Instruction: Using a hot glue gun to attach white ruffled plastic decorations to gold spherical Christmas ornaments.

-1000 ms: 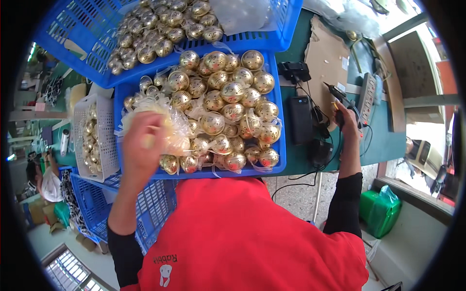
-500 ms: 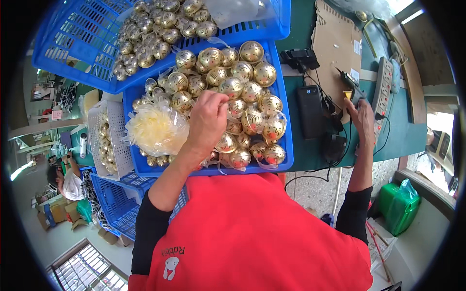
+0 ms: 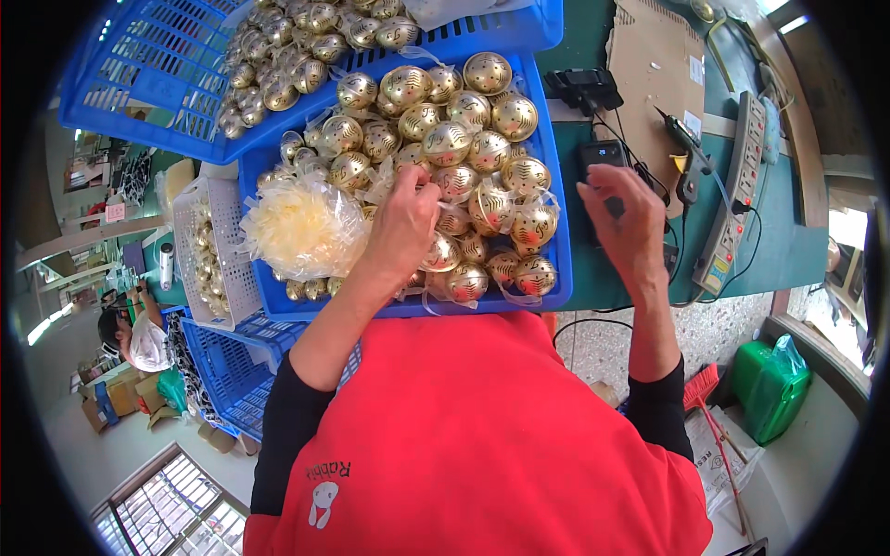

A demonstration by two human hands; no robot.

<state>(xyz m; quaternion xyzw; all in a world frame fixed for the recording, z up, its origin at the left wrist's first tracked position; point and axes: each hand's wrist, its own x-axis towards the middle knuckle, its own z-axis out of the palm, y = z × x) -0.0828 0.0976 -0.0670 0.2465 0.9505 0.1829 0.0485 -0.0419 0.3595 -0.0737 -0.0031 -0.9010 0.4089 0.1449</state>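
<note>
A blue plastic basket [image 3: 563, 269] in front of me is heaped with shiny gold ball ornaments [image 3: 447, 144] with dark markings, many with thin clear ribbons. Above them, my left hand [image 3: 403, 222] is closed in a pinch; whatever it holds is too small or hidden to make out. A bundle of pale translucent ribbon strips [image 3: 304, 227] in clear plastic lies on the ornaments beside my left wrist. My right hand [image 3: 635, 227] hovers just right of the basket, thumb and fingers apart, nothing between them. Beyond it a dark glue gun [image 3: 686, 153] rests on the table.
A second blue basket [image 3: 148, 83] of gold balls tilts behind the first. A white basket [image 3: 218, 269] stands left. Right are a black power bank [image 3: 603, 153], cables, cardboard [image 3: 654, 56] and a power strip [image 3: 732, 199]. A person [image 3: 144, 343] sits far left.
My right hand has left the glue gun and moved left toward the basket. The left hand stays pinched over the ornaments. The view has shifted slightly.
</note>
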